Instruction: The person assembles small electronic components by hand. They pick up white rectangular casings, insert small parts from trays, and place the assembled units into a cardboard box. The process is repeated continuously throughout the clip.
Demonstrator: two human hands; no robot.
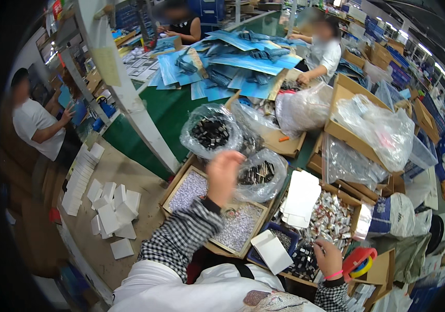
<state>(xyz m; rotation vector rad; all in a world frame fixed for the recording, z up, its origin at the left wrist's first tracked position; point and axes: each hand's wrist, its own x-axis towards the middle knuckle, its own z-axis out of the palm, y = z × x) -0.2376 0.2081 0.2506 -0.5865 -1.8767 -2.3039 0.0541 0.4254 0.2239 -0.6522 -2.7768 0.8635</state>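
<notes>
My left hand (222,177) is raised over the parts boxes, beside a clear bag of dark strip-like pieces (256,172). Motion blurs its fingers, so I cannot make out anything in them. My right hand (329,258) hovers low at the right, thumb and fingers curved but apart, over small black pieces (305,260) and wrapped silvery packets (331,216). A white lidless-looking carton (272,250) rests tilted on a blue tray (254,255) of small metal bits. White flat cartons (301,198) lie on top of the packets.
Two wooden trays (258,210) hold tiny white pieces. Another bag of black parts (211,131) stands behind. White boxes (110,213) are scattered at left, near a metal post (129,88). Red and yellow tape rolls (360,262) sit at right. Co-workers (40,122) are around the benches.
</notes>
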